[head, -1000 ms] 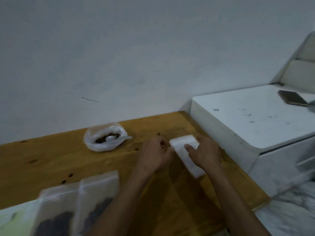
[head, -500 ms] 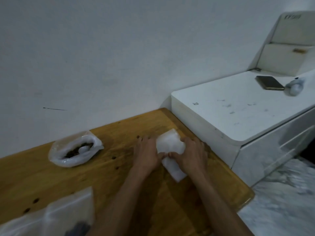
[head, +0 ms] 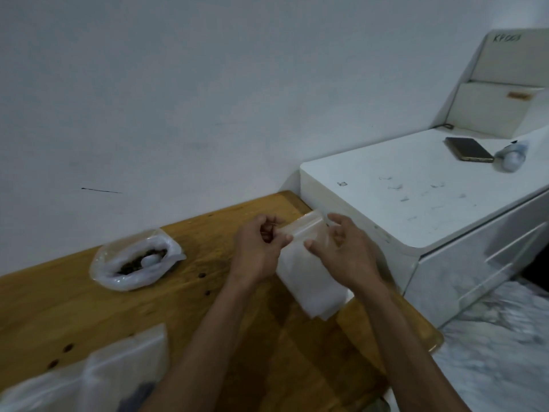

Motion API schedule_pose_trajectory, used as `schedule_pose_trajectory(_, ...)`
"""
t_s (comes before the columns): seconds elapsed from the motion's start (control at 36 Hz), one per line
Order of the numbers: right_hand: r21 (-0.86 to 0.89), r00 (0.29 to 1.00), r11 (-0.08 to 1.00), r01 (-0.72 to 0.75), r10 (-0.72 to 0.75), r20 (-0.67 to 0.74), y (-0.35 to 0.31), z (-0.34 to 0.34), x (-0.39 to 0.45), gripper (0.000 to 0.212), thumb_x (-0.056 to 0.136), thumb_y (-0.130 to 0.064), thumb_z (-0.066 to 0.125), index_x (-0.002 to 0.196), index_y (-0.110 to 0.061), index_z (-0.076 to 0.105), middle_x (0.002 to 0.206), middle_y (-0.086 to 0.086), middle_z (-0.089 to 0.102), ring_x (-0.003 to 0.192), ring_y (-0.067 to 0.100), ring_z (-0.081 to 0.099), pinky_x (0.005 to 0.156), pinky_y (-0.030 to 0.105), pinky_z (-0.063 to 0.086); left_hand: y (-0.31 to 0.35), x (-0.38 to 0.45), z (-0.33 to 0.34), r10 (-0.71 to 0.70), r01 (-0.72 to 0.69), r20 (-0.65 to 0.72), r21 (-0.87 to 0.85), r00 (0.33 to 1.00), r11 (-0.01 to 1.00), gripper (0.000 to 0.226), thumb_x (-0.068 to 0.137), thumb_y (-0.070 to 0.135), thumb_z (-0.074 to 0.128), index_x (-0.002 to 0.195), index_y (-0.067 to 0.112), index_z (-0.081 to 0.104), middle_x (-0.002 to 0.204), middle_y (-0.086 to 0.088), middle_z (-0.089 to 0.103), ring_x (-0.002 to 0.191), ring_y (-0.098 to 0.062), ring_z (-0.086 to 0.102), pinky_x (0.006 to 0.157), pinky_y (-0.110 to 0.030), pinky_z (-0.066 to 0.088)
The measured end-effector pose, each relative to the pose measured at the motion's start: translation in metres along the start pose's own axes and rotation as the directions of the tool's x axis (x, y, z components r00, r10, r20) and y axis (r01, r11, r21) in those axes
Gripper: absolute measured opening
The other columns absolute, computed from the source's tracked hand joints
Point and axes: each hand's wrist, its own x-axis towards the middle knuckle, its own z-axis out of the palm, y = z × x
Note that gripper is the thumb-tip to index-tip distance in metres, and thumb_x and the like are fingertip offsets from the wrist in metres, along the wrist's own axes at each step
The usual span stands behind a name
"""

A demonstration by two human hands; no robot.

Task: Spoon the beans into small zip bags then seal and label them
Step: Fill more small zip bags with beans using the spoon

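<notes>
— So how much is done?
— Two filled bags are seen near the wooden table's front edge; sealing cannot be judged.
— And now?
— An empty zip bag is pinched at its mouth by the left hand and right hand, right of the bean bag. Spooning, sealing and labelling remain.

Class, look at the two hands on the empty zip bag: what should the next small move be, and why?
Probably pull the mouth of the zip bag open. Both the left hand and the right hand pinch its top edge, it looks empty, and the spoon lies in the beans in the open bag across the table.
</notes>
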Motion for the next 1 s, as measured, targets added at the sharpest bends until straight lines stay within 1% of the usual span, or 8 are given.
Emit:
schedule_pose_trajectory(0.08,0.128,0.999,0.991,0.043,-0.039,-0.028,-0.020,-0.020,-0.004,0.055,0.088,-0.042,0.072,0.137,-0.029,0.051,0.113,-0.008,0.062,0.096,0.004,0.059,0.074,0.018,0.047,0.017,-0.001,-0.015,-0.020,0.025,0.038,-0.115,0.999,0.993,0.026,0.079,0.006,0.082,0.098,0.019,0.069,0.087,0.001,0.067,0.080,-0.012,0.064,0.073,-0.025,0.060)
schedule_pose_trajectory(0.19,0.329,0.994,0.938,0.109,-0.104,-0.033,-0.043,-0.030,-0.008,0.016,0.088,-0.029,0.074,0.101,-0.022,0.068,0.087,-0.005,0.065,0.076,0.004,0.060,0.059,0.010,0.048,0.032,-0.007,-0.041,-0.049,0.059,0.043,-0.270,0.998,0.961,0.031,0.078,0.002,0.081,0.106,0.010,0.070,0.080,0.000,0.064,0.075,-0.011,0.065,0.065,-0.022,0.058)
schedule_pose_trajectory(0.42,0.695,0.950,0.712,-0.100,-0.139,0.280,-0.084,0.010,-0.034,0.007,0.091,-0.015,0.069,0.094,-0.008,0.069,0.083,0.005,0.076,0.076,0.020,0.071,0.064,0.034,0.055,0.028,-0.040,-0.104,-0.119,0.127,0.047,-0.460,0.992,0.879,0.012,0.089,0.007,0.068,0.078,0.009,0.067,0.071,-0.003,0.071,0.068,-0.013,0.068,0.060,-0.026,0.058)
schedule_pose_trajectory(0.53,0.685,0.884,0.713,-0.146,-0.217,0.414,-0.102,0.040,-0.053,0.014,0.089,-0.012,0.072,0.102,-0.010,0.070,0.093,0.008,0.078,0.077,0.016,0.072,0.054,0.026,0.053,0.006,-0.054,-0.149,-0.079,0.061,-0.047,-0.298,0.996,0.953,0.018,0.089,0.008,0.070,0.072,0.008,0.065,0.065,-0.002,0.066,0.063,-0.010,0.062,0.057,-0.026,0.053)
schedule_pose_trajectory(0.67,0.643,0.862,0.762,-0.083,-0.269,0.430,-0.129,0.075,-0.071,0.012,0.085,-0.006,0.076,0.097,-0.006,0.073,0.080,0.002,0.077,0.068,0.011,0.071,0.051,0.021,0.052,-0.005,-0.068,-0.198,-0.086,0.071,-0.120,-0.124,0.989,0.990,0.022,0.084,0.014,0.077,0.091,-0.004,0.067,0.081,-0.016,0.070,0.072,-0.023,0.066,0.071,-0.044,0.056)
schedule_pose_trajectory(0.78,0.574,0.903,0.814,0.089,-0.308,0.298,-0.147,0.102,-0.083,0.008,0.085,-0.017,0.079,0.091,-0.016,0.074,0.084,-0.002,0.078,0.079,0.015,0.075,0.063,0.034,0.061,0.002,-0.081,-0.215,0.012,0.079,-0.486,0.167,0.874,0.983,0.032,0.075,0.039,0.085,0.090,0.021,0.064,0.082,0.002,0.063,0.074,-0.013,0.059,0.065,-0.028,0.052)
schedule_pose_trajectory(0.92,0.576,0.842,0.771,0.272,-0.480,0.245,-0.175,0.126,-0.106,0.010,0.087,-0.021,0.077,0.094,-0.019,0.071,0.091,-0.004,0.075,0.084,0.011,0.073,0.068,0.033,0.063,0.017,-0.091,-0.230,-0.115,0.064,-0.405,-0.139,0.907,0.988,0.060,0.066,0.066,0.073,0.076,0.006,0.066,0.071,-0.016,0.063,0.065,-0.014,0.059,0.067,-0.039,0.057)
schedule_pose_trajectory(1.0,0.572,0.782,0.744,0.345,-0.565,0.264,-0.185,0.136,-0.112,0.011,0.087,-0.021,0.076,0.095,-0.019,0.069,0.090,-0.008,0.073,0.086,0.009,0.071,0.072,0.029,0.062,0.017,-0.091,-0.237,-0.191,0.084,-0.378,-0.282,0.906,0.956,0.049,0.072,0.057,0.075,0.067,0.009,0.065,0.065,-0.007,0.066,0.070,-0.020,0.067,0.077,-0.048,0.060)
